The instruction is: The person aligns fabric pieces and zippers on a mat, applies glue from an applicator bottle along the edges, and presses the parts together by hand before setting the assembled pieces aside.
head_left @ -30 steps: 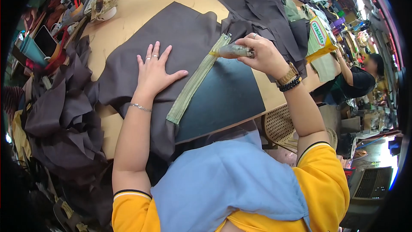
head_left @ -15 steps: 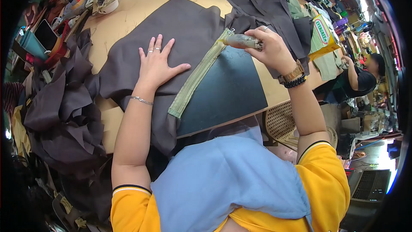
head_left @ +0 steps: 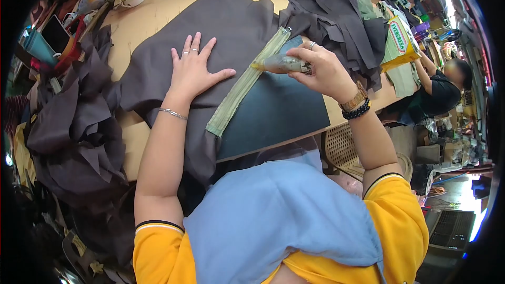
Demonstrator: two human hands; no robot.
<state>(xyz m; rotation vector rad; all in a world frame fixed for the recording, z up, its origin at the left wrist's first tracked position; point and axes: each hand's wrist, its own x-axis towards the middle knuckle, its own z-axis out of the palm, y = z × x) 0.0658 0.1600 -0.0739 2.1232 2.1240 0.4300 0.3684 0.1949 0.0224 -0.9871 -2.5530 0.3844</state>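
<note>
My left hand (head_left: 195,69) lies flat with fingers spread on a dark brown sheet of material (head_left: 158,87). In my right hand (head_left: 327,72) is a translucent squeeze bottle (head_left: 284,64), held sideways. Its yellowish nozzle points left and meets a pale green zipper strip (head_left: 239,90). The strip runs diagonally along the sheet's edge, with a metal pull at its far end. Under and beside it lies a black board (head_left: 279,108).
Dark fabric pieces (head_left: 336,13) are stacked at the back right, near a yellow-and-green Evergreen can (head_left: 397,42). More dark material (head_left: 79,126) is heaped at the left. A person (head_left: 444,89) is at the right, beyond a woven chair (head_left: 342,147).
My right hand has drawn the bottle down and left along the zipper strip, from near its far end toward its middle. My left hand stays spread on the sheet.
</note>
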